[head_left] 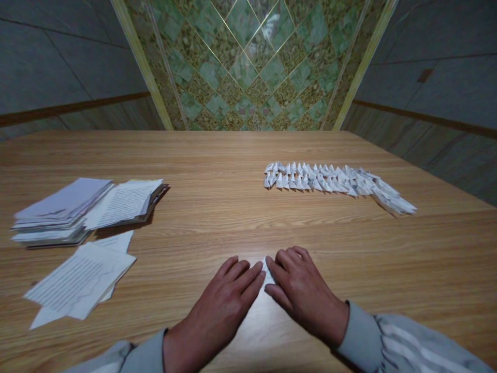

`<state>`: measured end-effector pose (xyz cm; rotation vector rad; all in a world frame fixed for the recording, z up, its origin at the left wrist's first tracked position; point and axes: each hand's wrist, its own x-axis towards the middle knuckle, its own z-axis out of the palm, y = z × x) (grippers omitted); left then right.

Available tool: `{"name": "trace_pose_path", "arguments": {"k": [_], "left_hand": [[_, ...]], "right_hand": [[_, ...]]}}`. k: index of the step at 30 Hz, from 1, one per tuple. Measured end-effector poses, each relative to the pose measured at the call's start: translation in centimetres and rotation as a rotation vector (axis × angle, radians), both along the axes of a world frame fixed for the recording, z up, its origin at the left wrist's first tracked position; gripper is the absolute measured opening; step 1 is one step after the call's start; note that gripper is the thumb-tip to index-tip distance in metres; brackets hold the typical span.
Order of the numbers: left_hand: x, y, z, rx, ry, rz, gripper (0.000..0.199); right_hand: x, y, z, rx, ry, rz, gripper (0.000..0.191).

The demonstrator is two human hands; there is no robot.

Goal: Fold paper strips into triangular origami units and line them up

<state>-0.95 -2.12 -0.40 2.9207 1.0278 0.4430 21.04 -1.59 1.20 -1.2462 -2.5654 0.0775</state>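
Note:
A small piece of folded white paper [268, 278] lies on the wooden table in front of me, mostly covered by my fingers. My left hand [229, 298] has its thumb and fingertips pressed together at the left edge of the paper. From the other side, my right hand [305, 292] curls over it, fingertips on its upper right edge and thumb at the lower right. Both hands rest low, close to the tabletop. How far the paper is folded is hidden under the fingers.
Farther back on the right, several small folded paper triangles [310, 178] stand in two rows on the table [202, 197]. Stacked paper sheets [64, 202] and a written pile [126, 202] sit at left, with loose written sheets [83, 277] in front. A tiled wall [252, 67] rises behind.

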Motion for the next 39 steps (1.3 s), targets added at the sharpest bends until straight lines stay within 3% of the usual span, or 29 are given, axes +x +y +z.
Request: {"name": "trace_pose_path", "arguments": {"k": [4,10,17,24,30,36,39], "left_hand": [[-0.1,0.0,0.1,0.005,-0.008,-0.024,0.039],[0.1,0.4,0.8,-0.048,-0.063,-0.021,0.039],[1.5,2.9,2.0,-0.152,-0.251,0.009,0.021],[3.3,4.7,2.5,-0.188,-0.052,-0.037,0.02],[3.2,4.6,2.6,-0.139,-0.008,-0.047,0.02],[2.9,4.2,2.8,-0.217,-0.085,0.053,0.023],[2.6,4.1,2.6,-0.357,-0.264,0.103,0.015]], "right_hand": [[1.1,0.2,0.3,-0.086,0.08,0.063,0.031],[1.9,-0.4,0.0,-0.016,0.04,0.107,0.03],[1.9,0.2,0.1,-0.082,0.168,0.08,0.016],[2.6,0.8,0.4,0.017,0.225,0.003,0.015],[3.1,0.9,1.1,0.047,0.121,0.055,0.011],[2.7,1.1,0.6,-0.061,0.402,-0.089,0.012],[2.2,0.9,0.2,-0.128,0.499,-0.132,0.027]]}}
